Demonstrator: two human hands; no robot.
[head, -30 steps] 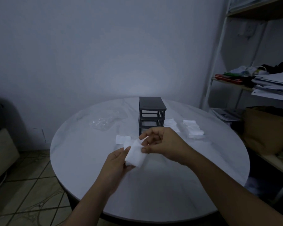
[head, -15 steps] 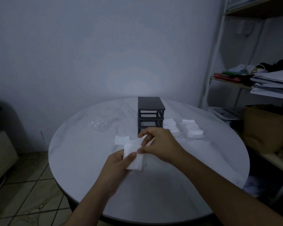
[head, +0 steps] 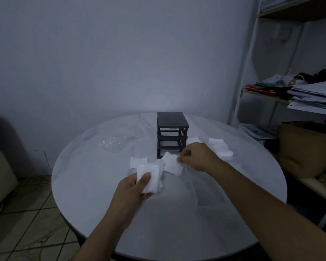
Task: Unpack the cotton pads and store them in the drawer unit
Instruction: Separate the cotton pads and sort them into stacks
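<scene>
My left hand [head: 132,191] grips a stack [head: 150,178] of cotton pads above the table [head: 177,223], thumb across its front. My right hand [head: 198,157] pinches one pad [head: 172,164] by its edge, just before the drawer unit [head: 171,134]. A pile [head: 220,149] of pads lies right of the drawer unit.

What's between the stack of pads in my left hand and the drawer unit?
In the head view, a cotton pad, pinched by the right hand, lies between the stack in the left hand and the drawer unit.
</scene>
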